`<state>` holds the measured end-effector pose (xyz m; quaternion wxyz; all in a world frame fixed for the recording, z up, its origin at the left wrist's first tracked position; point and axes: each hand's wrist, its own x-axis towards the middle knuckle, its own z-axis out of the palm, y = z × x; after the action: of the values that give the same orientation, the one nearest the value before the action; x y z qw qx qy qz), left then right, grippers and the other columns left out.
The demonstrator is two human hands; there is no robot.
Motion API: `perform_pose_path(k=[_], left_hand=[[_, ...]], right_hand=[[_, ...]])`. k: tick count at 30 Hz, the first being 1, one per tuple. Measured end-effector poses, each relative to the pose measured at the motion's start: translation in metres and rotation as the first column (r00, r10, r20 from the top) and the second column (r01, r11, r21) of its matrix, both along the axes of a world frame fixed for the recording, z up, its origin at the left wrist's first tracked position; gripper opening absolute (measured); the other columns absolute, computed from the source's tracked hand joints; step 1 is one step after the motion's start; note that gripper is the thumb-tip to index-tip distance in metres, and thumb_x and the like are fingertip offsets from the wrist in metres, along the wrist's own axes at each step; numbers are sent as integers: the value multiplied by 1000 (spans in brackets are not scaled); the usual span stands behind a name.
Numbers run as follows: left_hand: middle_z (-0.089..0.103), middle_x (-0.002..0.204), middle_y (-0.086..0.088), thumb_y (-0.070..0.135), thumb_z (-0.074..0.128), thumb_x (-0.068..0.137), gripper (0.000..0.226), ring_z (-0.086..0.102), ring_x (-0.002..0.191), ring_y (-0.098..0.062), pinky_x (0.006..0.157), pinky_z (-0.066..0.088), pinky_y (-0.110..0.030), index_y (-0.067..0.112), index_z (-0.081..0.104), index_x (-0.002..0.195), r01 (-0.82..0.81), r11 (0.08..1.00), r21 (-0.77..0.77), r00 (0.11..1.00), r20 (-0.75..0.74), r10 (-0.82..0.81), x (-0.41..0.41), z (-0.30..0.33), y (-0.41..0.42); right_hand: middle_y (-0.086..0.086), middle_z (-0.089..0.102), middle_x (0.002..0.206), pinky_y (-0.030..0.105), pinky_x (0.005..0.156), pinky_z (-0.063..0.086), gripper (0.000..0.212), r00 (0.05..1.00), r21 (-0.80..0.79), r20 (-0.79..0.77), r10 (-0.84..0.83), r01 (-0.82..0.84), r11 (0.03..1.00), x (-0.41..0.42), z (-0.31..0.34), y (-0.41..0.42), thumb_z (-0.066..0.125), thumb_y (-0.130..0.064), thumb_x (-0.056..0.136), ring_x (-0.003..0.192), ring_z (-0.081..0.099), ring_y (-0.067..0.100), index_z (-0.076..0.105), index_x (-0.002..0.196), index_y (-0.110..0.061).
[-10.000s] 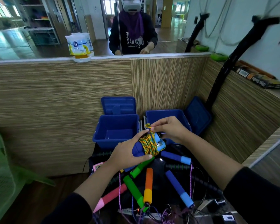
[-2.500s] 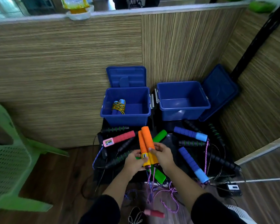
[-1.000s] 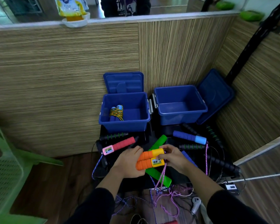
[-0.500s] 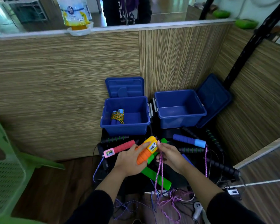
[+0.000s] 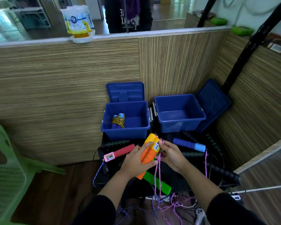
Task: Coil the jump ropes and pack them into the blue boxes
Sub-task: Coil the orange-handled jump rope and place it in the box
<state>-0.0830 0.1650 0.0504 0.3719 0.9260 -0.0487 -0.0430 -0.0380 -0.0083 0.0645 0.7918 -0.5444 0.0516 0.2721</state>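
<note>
Orange handles held at lower centre of the frame

The left hand (image 5: 137, 161) grips the orange handles (image 5: 148, 151); the right hand (image 5: 171, 154) pinches their purple rope (image 5: 158, 174) (it hangs down). One coiled rope (image 5: 118, 121) lies inside the left blue box (image 5: 126, 132).

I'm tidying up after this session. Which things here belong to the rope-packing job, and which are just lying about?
Job: orange handles and purple cord in hand, coiled rope in left box, right box, loose handles.
Lying about: green chair, yellow pouch, controller.

Handles (image 5: 148, 151) were orange with yellow ends, rope (image 5: 158, 172) purple-pink braided, boxes (image 5: 179, 125) blue, chair (image 5: 8, 176) at lower left green.
</note>
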Motion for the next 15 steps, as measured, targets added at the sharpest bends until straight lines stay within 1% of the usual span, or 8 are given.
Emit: perform_pose_path(k=[3, 5, 7, 9, 11, 13, 14, 15], left_hand=[[57, 103, 6, 64, 69, 69, 71, 59, 91, -12, 86, 52, -38, 68, 30, 128, -11, 997, -71, 999, -48, 8, 4, 4, -3], [57, 106, 8, 59, 71, 68, 73, 59, 94, -12, 87, 52, -39, 66, 31, 129, -17, 996, -83, 998, -70, 12, 5, 8, -4], [57, 108, 10, 49, 74, 70, 73, 59, 95, -11, 87, 52, -40, 65, 33, 128, -23, 993, -117, 998, -69, 14, 5, 13, -7], [65, 104, 7, 40, 76, 70, 71, 65, 89, -13, 84, 55, -43, 62, 39, 127, -51, 974, -219, 996, -83, 34, 6, 16, -8], [69, 102, 5, 36, 77, 68, 70, 69, 86, -16, 83, 56, -44, 55, 45, 127, -93, 928, -360, 993, -100, 61, 8, 20, -10], [67, 109, 3, 27, 81, 69, 70, 69, 89, -13, 82, 58, -37, 46, 49, 128, -165, 852, -497, 986, -96, 135, 12, 27, -11], [66, 108, 0, 15, 81, 72, 69, 69, 85, -9, 76, 58, -30, 40, 50, 129, -204, 801, -563, 979, -92, 184, 15, 30, -12], [65, 103, -2, 3, 77, 76, 68, 68, 78, -4, 69, 56, -23, 32, 50, 130, -236, 749, -619, 969, -94, 228, 17, 35, -12]], right_hand=[[9, 67, 91, 34, 75, 54, 21, 1000, 7, 5, 3, -3, 1000, 1, 3, -1, 49, -21, 97, 83, 64, 20, 65, 100, -8], [9, 66, 91, 35, 77, 54, 21, 1000, 15, 9, 8, -8, 1000, 2, 4, -2, 48, -20, 97, 85, 64, 21, 65, 100, -8], [9, 66, 93, 35, 78, 54, 22, 1000, 19, 16, 8, -9, 1000, 3, 6, -2, 49, -21, 97, 86, 64, 21, 65, 102, -8], [9, 65, 94, 35, 80, 53, 26, 999, 23, 32, 10, -11, 1000, 4, 10, 0, 48, -24, 97, 87, 63, 21, 65, 107, -7], [10, 65, 95, 36, 83, 50, 29, 999, 30, 48, 9, -10, 999, 5, 14, 4, 47, -25, 98, 86, 61, 21, 64, 111, -5], [11, 63, 91, 31, 77, 50, 30, 998, 6, 61, 22, -23, 1000, 6, 14, 8, 46, -21, 98, 78, 59, 19, 61, 114, 0], [11, 62, 88, 28, 74, 51, 30, 996, -25, 74, 43, -41, 999, 5, 13, 10, 45, -18, 99, 74, 59, 17, 59, 115, 3], [11, 61, 85, 26, 72, 52, 28, 994, -57, 88, 72, -67, 996, 3, 12, 12, 45, -15, 99, 70, 59, 15, 58, 114, 5]])
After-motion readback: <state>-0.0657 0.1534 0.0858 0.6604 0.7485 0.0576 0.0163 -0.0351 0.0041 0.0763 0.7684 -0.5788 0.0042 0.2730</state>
